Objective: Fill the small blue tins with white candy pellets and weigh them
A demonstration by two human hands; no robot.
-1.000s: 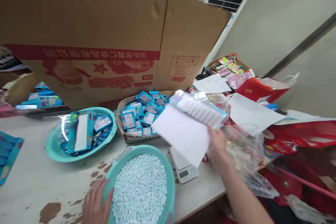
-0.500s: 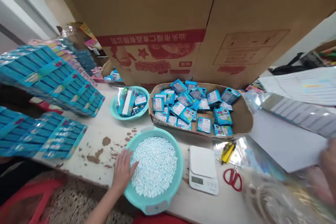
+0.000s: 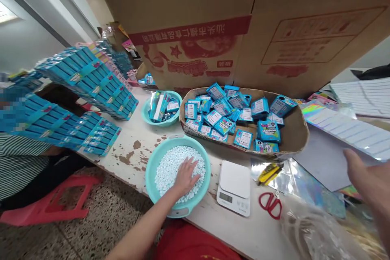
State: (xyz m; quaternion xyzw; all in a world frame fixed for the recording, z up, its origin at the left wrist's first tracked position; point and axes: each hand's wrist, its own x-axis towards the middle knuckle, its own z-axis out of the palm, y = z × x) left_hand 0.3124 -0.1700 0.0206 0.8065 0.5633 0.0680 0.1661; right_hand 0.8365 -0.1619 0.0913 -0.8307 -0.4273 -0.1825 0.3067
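Observation:
My left hand rests palm down on small pale-blue candies that fill a turquoise basin. Its fingers are spread, and the tips touch the candies. At the right edge my right hand is partly cut off by the frame. Its thumb stands apart from the fingers, over a white sheet and beside a shiny strip of labels; nothing shows in its grasp. Between my hands lie a white digital scale, red-handled scissors and a yellow-black cutter.
A cut-down carton holds several small blue boxes behind the scale. A smaller turquoise bowl contains blue packs. Wrapped blue box stacks stand left, near a seated person. Clear plastic bags lie front right. A big carton rises behind.
My left hand has moved from the basin's left rim onto the candies. My right hand has come further into view from the right edge. The camera view has shifted.

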